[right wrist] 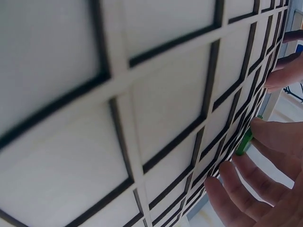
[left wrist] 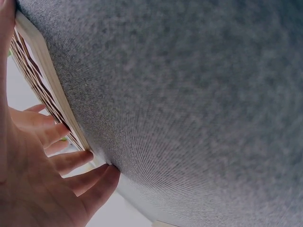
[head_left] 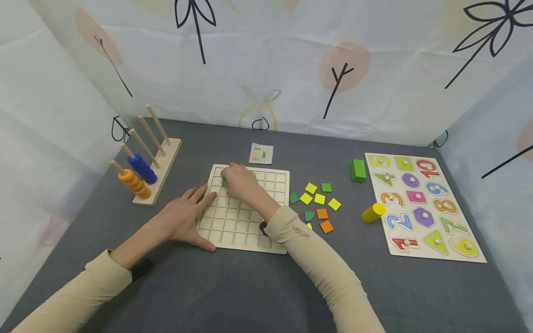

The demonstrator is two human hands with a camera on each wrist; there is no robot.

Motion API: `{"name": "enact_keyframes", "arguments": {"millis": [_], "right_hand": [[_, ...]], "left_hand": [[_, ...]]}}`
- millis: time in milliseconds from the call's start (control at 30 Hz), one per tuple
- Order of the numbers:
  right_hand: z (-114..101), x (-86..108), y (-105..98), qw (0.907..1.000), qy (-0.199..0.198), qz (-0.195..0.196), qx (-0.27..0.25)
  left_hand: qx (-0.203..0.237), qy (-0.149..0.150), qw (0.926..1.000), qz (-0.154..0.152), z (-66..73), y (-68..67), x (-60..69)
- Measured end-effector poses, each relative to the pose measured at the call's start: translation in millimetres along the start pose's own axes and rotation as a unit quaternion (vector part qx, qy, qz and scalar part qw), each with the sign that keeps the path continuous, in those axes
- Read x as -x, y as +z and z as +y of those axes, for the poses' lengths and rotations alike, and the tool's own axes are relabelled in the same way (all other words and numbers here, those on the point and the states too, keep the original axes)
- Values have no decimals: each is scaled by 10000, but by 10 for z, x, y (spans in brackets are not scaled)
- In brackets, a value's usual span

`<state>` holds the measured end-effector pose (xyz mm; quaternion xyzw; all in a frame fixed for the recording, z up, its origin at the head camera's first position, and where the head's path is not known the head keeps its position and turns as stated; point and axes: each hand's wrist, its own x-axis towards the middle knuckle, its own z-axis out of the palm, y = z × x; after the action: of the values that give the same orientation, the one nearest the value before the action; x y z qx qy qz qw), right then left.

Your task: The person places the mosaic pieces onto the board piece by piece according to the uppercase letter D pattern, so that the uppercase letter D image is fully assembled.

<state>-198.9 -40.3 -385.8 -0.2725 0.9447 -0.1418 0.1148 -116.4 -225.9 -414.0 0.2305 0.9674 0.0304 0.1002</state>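
Observation:
A wooden grid board (head_left: 233, 225) lies on the dark table in the head view. My right hand (head_left: 240, 181) is over its upper left part and pinches a small green tile (head_left: 224, 181) between thumb and finger. The right wrist view shows this green tile (right wrist: 245, 142) tilted at the grid's cells, the other fingers near the board. With fingers spread, my left hand (head_left: 186, 217) rests at the board's left edge. In the left wrist view its fingertips (left wrist: 84, 156) touch the board's side (left wrist: 56, 87).
Right of the board lie loose yellow, green and orange tiles (head_left: 319, 199). A printed pattern card (head_left: 261, 153) is behind it. A peg stacker (head_left: 160, 173) with orange and blue rings stands left. Farther right are a green block (head_left: 357, 170), a yellow cylinder (head_left: 373, 212) and a number puzzle (head_left: 424, 208).

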Motion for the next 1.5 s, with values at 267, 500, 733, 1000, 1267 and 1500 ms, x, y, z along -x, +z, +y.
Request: {"name": "enact_keyframes", "arguments": {"millis": [267,500,733,1000,1267,1500], "right_hand": [[-3,-34,23,9998,72,-7,202],[-19,-41,25,9995,125,17,306],[-19,-41,27,9995,62,96,293],[0,-36,26,9997,76,129,198],[26,-12,8,9998,120,170,-81],[27,-21,16,9998,82,158,-91]], "left_hand": [[2,8,10000,-25,14,-2,-8],[23,-32,10000,-72,20,-21,-6],[26,-28,10000,-80,17,-13,-7],[45,-28,10000,-79,20,-22,-6],[28,-69,9999,-123,25,-18,-8],[24,-56,9999,-108,25,-14,-10]]}}
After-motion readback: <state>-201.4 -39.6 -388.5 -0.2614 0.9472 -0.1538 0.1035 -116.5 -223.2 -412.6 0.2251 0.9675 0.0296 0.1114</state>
